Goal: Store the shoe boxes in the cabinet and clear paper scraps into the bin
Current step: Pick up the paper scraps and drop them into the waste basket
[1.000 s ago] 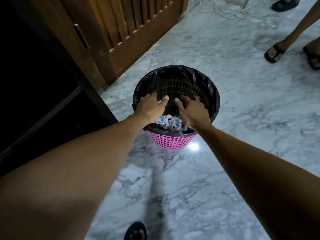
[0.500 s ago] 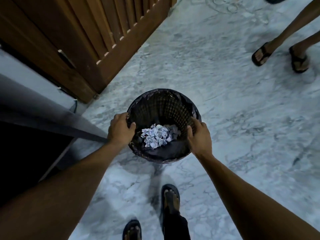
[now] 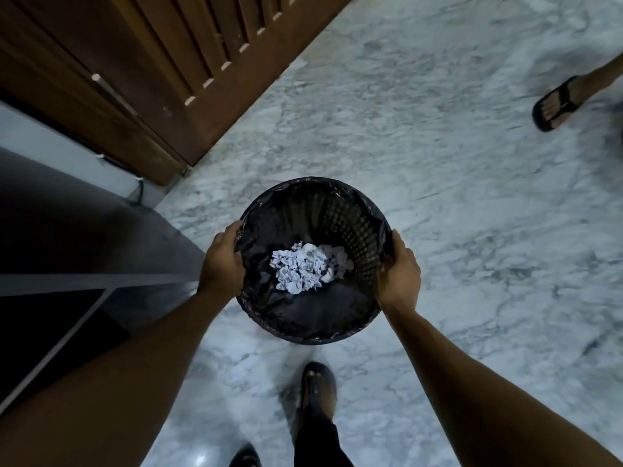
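Left hand (image 3: 222, 261) and right hand (image 3: 399, 274) gripping bin (image 3: 357, 227) rim

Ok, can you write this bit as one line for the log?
left-hand grip: on bin rim | right-hand grip: on bin rim | paper scraps: inside bin

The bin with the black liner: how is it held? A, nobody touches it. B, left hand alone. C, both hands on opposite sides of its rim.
C: the left hand and the right hand each hold the rim of the bin on opposite sides, paper scraps lying inside.
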